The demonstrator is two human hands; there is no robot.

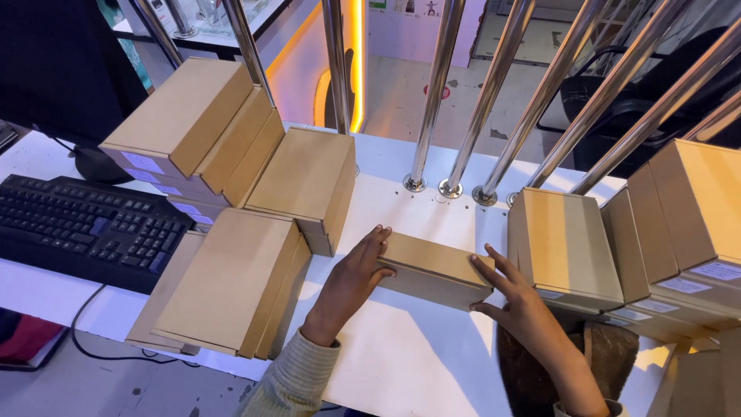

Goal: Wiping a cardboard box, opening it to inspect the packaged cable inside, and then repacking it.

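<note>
A small flat brown cardboard box [432, 266] lies on the white table [401, 347] in front of me. My left hand [351, 282] presses against its left end, fingers stretched over the top edge. My right hand [517, 297] cups its right end, fingers spread. Both hands grip the box between them. To the left stand stacks of similar cardboard boxes [231, 282], and another box [305, 185] leans behind them. More boxes [563, 247] sit close on the right.
A black keyboard [85, 228] and a monitor stand [96, 166] occupy the far left. Several slanted metal poles [432, 93] rise from the table behind the box. Labelled boxes [695, 216] pile up at the right edge. A cable [93, 340] hangs off the front.
</note>
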